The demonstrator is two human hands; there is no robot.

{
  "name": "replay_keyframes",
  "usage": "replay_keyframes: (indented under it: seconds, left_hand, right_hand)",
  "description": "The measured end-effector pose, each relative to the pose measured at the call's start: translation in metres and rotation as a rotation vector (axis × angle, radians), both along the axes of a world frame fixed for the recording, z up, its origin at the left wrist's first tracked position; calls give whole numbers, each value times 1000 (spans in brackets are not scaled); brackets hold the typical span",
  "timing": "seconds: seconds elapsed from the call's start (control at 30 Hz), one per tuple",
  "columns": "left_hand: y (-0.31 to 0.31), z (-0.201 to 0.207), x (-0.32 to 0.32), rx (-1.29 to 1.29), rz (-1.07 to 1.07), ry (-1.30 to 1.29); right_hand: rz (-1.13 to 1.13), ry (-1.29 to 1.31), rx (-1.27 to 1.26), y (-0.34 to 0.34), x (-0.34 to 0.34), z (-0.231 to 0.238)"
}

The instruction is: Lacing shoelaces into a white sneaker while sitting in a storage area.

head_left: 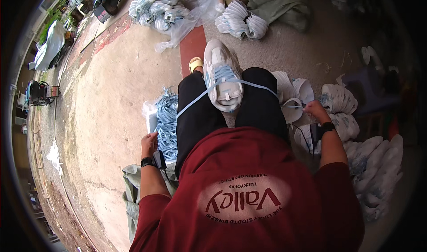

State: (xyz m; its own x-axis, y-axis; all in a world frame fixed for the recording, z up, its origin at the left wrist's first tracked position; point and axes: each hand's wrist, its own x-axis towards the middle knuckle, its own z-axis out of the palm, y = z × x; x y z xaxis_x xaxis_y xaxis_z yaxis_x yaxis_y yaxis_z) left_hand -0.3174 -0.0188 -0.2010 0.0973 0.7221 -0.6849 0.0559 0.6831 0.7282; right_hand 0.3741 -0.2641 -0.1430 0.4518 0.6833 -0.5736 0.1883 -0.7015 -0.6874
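Observation:
A white and grey sneaker [227, 94] stands between my knees, toe pointing away from my body at the top. Light blue lacing [224, 74] crosses its tongue. From it one shoelace [195, 101] runs taut over both thighs, one end to each side. My right hand [316, 112] is closed on the right end, beside pale shoe parts. My left hand [150, 144] is closed at the left, in line with the other end; the lace there blends into a thick bundle of blue laces [167, 120] beside my left thigh.
White shoe uppers [340, 99] are stacked at my right, with bagged ones [378, 172] nearer. More bundles of uppers [242, 20] and clear plastic [191, 11] lie ahead. Grey-green cloth [132, 185] lies by my left arm. A scooter [40, 93] stands far left.

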Motion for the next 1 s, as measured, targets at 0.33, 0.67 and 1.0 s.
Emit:
replay_keyframes:
  seconds: [0.33, 0.67, 1.0]
  left_hand:
    - [43, 138, 255, 440, -777, -276]
    - [38, 110, 268, 630, -446, -325]
    - [15, 129, 272, 662, -369, -203]
  right_hand:
    - [513, -80, 801, 201, -174, 64]
    - [135, -88, 762, 201, -188, 53]
    - [6, -353, 751, 201, -211, 58]
